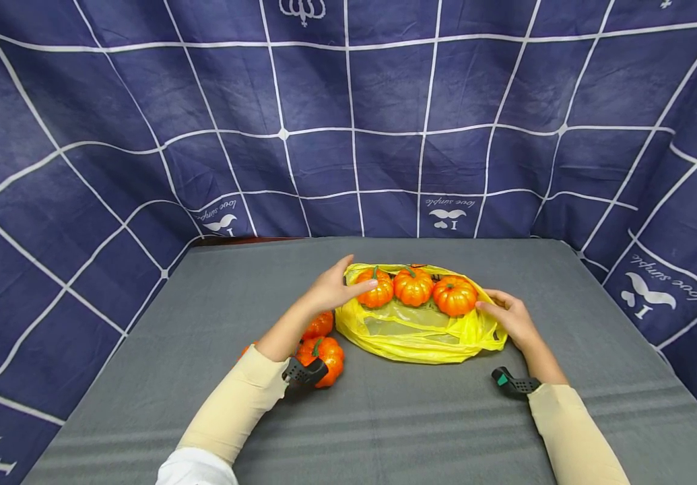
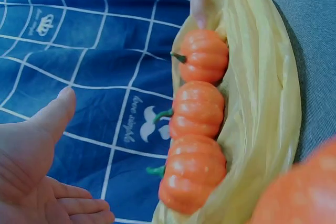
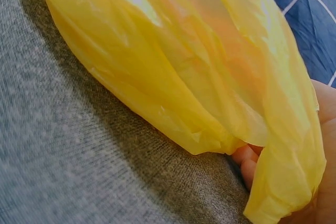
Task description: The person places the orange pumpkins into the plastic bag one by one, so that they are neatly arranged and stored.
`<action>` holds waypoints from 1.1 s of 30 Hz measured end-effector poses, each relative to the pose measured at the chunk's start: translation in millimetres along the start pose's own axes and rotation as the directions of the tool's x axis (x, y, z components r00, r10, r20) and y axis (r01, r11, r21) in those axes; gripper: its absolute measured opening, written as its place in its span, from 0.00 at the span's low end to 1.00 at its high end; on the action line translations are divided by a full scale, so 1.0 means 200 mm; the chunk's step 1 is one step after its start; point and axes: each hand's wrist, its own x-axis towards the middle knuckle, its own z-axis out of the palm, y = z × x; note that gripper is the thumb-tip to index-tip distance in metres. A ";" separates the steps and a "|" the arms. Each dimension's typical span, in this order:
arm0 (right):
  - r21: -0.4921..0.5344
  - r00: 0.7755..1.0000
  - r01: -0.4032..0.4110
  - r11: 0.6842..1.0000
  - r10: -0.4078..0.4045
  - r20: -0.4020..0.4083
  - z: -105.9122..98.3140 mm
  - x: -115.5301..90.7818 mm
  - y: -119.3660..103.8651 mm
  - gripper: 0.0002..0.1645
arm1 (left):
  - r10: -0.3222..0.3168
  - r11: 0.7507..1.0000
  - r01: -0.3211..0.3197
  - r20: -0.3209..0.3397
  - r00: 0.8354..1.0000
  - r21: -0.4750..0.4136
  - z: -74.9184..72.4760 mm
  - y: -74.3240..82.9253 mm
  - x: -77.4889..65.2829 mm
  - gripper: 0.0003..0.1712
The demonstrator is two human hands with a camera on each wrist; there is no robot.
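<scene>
A yellow plastic bag (image 1: pixel 411 347) lies on the table with its mouth spread, and three shiny orange toy pumpkins (image 1: pixel 413 288) with green stems sit in a row in it. My left hand (image 1: pixel 330 291) is at the bag's left end, thumb stretched over the nearest pumpkin in the head view. In the left wrist view its fingers (image 2: pixel 81 205) are straight, with nothing between them and the thumb. At the other end my right hand (image 1: pixel 510 318) grips the bag's rim, thumb by the rightmost pumpkin. In the right wrist view the yellow plastic (image 3: pixel 157 77) covers most of that hand.
More orange pumpkins (image 1: pixel 324 364) lie on the grey table (image 1: pixel 421 424) left of the bag, partly hidden under my left forearm. A dark blue curtain (image 1: pixel 384 162) with white lines hangs behind the table and along both sides.
</scene>
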 end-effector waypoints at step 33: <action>0.061 1.000 0.001 0.998 -0.002 0.008 0.00 0.00 0.01 0.33 | 0.139 0.989 -0.131 0.137 0.981 -0.066 -0.26 -0.48 -0.29 0.52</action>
